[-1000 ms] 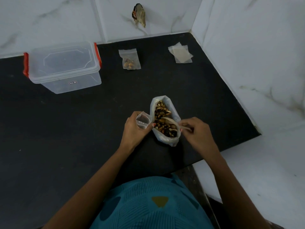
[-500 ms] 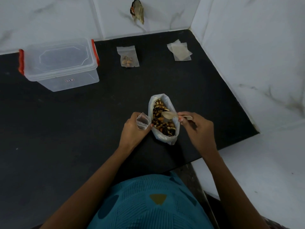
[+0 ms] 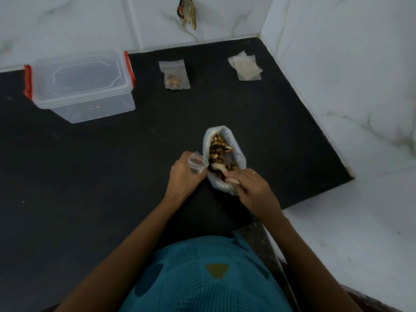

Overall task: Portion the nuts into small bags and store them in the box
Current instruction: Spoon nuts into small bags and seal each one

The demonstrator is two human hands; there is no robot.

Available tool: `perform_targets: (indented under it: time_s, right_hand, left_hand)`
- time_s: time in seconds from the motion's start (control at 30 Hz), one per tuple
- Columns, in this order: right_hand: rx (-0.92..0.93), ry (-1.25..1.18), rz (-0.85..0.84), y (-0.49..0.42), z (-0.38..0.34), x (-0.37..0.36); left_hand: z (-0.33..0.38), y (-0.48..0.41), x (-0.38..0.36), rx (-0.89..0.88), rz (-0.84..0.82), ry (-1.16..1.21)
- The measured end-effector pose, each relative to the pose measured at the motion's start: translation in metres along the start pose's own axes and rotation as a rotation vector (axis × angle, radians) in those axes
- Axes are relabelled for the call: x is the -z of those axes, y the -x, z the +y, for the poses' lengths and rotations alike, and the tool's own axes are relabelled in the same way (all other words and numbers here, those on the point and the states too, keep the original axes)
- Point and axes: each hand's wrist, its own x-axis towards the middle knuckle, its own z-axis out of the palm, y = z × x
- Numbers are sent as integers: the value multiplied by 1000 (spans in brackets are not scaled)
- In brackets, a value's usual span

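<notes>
A large white bag of mixed nuts stands open on the black counter. My right hand grips a small wooden spoon whose bowl sits down among the nuts at the near end of the bag. My left hand holds a small empty clear bag with its mouth up, touching the big bag's left side. A filled small bag lies flat at the back. The clear plastic box with red latches stands at the back left, lid on.
A few empty small bags lie in a stack at the back right corner. White marble walls close the counter at the back and right. The counter's front edge runs close to my body.
The spoon has come from across the middle of the big bag back to its near end, bowl dipped into the nuts. My left hand keeps the small bag in place.
</notes>
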Motion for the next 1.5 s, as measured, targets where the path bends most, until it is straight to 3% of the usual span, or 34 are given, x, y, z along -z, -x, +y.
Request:
perform_targets:
  time_s: [0.3, 0.6, 0.8, 1.07, 1.2, 1.37, 1.5]
  right_hand:
    - [-202, -50, 240, -14, 17, 23]
    - [-184, -36, 162, -7, 14, 6]
    - [-238, -66, 230, -14, 20, 13]
    - [-272, -146, 178, -17, 26, 4]
    - [-404, -242, 200, -12, 24, 7]
    - [-820, -529, 346, -25, 22, 4]
    - [-956, -678, 352, -26, 25, 2]
  left_hand:
    - [-1, 0, 2, 21, -28, -12]
    - [-10, -5, 0, 19, -37, -38]
    - [-10, -7, -1, 8, -26, -40]
    - [-11, -8, -1, 13, -35, -34]
    - [-9, -7, -1, 5, -32, -20]
    - [-10, -6, -1, -3, -43, -8]
    - [-10, -6, -2, -13, -50, -9]
